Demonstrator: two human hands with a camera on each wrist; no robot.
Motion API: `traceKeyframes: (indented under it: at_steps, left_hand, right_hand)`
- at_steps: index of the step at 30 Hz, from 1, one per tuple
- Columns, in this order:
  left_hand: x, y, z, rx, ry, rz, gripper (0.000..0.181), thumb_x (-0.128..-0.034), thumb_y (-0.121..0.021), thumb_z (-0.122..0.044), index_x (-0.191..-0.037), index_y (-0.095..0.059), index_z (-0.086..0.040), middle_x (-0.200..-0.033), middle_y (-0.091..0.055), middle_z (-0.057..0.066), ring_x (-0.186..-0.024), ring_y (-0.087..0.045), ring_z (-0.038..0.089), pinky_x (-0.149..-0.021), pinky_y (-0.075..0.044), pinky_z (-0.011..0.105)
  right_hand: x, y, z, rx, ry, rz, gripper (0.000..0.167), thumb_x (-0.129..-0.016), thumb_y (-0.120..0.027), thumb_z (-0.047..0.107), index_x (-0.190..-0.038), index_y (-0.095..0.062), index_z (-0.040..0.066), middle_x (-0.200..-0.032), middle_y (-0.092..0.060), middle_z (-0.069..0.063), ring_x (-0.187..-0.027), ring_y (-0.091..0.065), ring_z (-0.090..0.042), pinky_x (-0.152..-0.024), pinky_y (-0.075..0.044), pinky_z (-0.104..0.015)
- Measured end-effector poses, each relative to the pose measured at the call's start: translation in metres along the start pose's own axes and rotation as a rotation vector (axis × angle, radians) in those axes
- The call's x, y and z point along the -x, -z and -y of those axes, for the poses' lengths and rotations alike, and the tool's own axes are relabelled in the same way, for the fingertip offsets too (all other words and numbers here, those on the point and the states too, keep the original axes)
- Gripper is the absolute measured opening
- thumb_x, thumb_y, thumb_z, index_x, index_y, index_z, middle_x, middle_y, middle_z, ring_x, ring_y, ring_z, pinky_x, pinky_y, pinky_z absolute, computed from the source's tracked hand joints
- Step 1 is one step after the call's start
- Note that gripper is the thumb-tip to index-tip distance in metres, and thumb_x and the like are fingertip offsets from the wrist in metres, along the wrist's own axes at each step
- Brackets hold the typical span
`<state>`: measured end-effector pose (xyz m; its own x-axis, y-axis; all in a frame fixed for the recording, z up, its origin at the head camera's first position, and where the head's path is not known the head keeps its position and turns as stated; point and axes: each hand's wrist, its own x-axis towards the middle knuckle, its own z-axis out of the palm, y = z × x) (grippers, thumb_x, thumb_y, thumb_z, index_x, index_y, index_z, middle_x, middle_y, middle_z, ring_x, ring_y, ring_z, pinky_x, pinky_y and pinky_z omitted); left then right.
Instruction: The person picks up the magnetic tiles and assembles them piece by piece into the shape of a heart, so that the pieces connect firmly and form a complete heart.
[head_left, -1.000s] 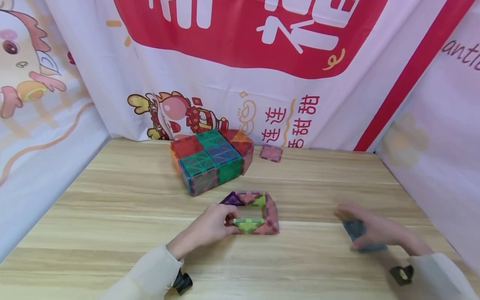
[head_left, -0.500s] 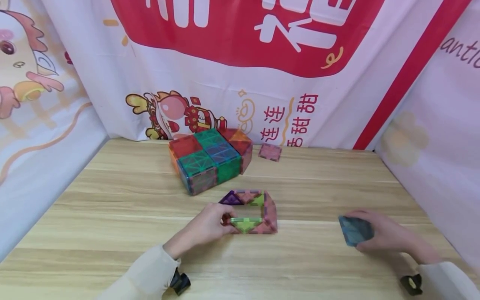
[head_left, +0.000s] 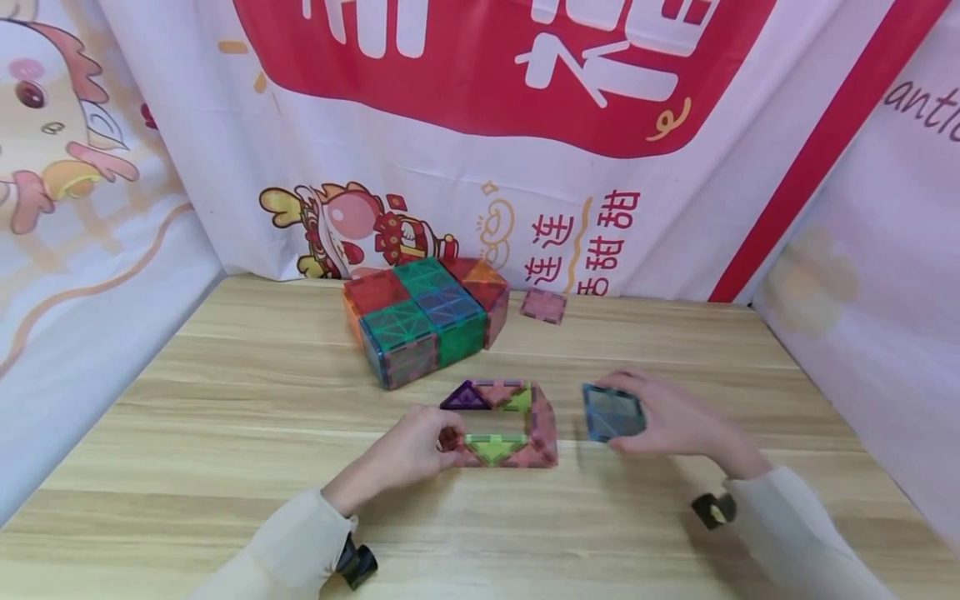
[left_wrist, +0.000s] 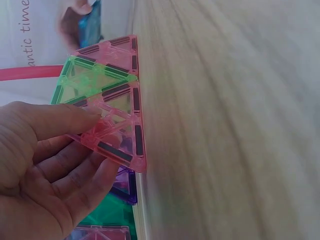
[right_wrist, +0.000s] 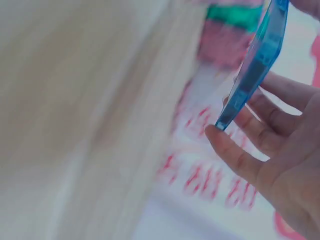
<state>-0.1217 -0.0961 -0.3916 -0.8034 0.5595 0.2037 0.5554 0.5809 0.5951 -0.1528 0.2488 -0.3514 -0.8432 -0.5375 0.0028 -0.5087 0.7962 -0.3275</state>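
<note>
In the head view, a low frame of pink, green and purple triangular magnetic tiles (head_left: pixel 498 451) stands on the wooden table around an open middle. My left hand (head_left: pixel 411 447) grips its left end; in the left wrist view the thumb lies over a pink triangular tile (left_wrist: pixel 116 142) with the fingers behind. To the right of the frame, my right hand (head_left: pixel 667 418) holds a blue square magnetic tile (head_left: pixel 612 414) by its edges, tilted and apart from the frame. The right wrist view shows this blue tile (right_wrist: pixel 252 72) edge-on between the fingers.
Behind the frame sits a larger block of red, green, blue and orange magnetic tiles (head_left: pixel 408 321). One flat pink square tile (head_left: pixel 543 306) lies beside it near the back edge. Printed cloth (head_left: pixel 450 158) closes off the back and sides of the table (head_left: pixel 247 400).
My right hand has carried the blue square tile leftward, from the table's right side to near the frame. The left hand keeps its grip, and the frame has stayed in place.
</note>
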Motion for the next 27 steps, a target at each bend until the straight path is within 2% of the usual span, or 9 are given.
traceKeyframes:
  at_steps: [6, 11, 15, 19, 27]
  left_hand:
    - [0.000, 0.001, 0.003, -0.007, -0.003, 0.006, 0.014, -0.0754, -0.077, -0.004, -0.075, -0.064, -0.009, -0.068, -0.062, -0.005, -0.063, -0.052, -0.001, -0.058, -0.044, 0.016]
    - [0.001, 0.001, 0.004, 0.015, 0.003, 0.014, 0.014, -0.0757, -0.077, -0.003, -0.075, -0.064, -0.009, -0.069, -0.064, -0.005, -0.063, -0.055, -0.002, -0.059, -0.045, 0.016]
    - [-0.001, 0.001, 0.004, 0.025, 0.006, 0.020, 0.013, -0.0759, -0.076, -0.004, -0.075, -0.064, -0.009, -0.069, -0.065, -0.005, -0.064, -0.055, -0.002, -0.060, -0.046, 0.016]
    - [-0.001, 0.001, 0.004, 0.021, 0.015, 0.015, 0.013, -0.0757, -0.077, -0.005, -0.074, -0.064, -0.010, -0.069, -0.064, -0.005, -0.063, -0.054, -0.002, -0.059, -0.045, 0.016]
    - [-0.001, 0.001, 0.003, 0.027, 0.021, 0.019, 0.014, -0.0762, -0.076, -0.004, -0.073, -0.064, -0.010, -0.068, -0.063, -0.005, -0.063, -0.053, -0.002, -0.059, -0.045, 0.017]
  right_hand:
    - [-0.041, -0.001, 0.055, -0.035, 0.090, -0.014, 0.075, -0.071, -0.076, 0.048, -0.134, -0.051, 0.017, -0.132, -0.051, -0.007, -0.110, -0.052, -0.023, -0.086, -0.050, -0.046]
    - [-0.064, -0.011, 0.083, -0.042, 0.171, -0.036, 0.075, -0.070, -0.077, 0.042, -0.134, -0.052, 0.013, -0.133, -0.052, -0.008, -0.118, -0.050, -0.024, -0.097, -0.045, -0.048]
    - [-0.074, -0.018, 0.093, -0.050, 0.218, -0.038, 0.074, -0.071, -0.078, 0.040, -0.132, -0.053, 0.008, -0.131, -0.053, -0.010, -0.118, -0.051, -0.024, -0.099, -0.045, -0.045]
    - [-0.080, -0.024, 0.100, -0.037, 0.233, -0.019, 0.073, -0.071, -0.078, 0.040, -0.131, -0.054, 0.007, -0.131, -0.054, -0.010, -0.119, -0.052, -0.025, -0.099, -0.045, -0.044]
    - [-0.081, -0.031, 0.098, -0.022, 0.251, -0.009, 0.072, -0.072, -0.078, 0.041, -0.131, -0.054, 0.008, -0.133, -0.053, -0.010, -0.122, -0.050, -0.025, -0.102, -0.043, -0.044]
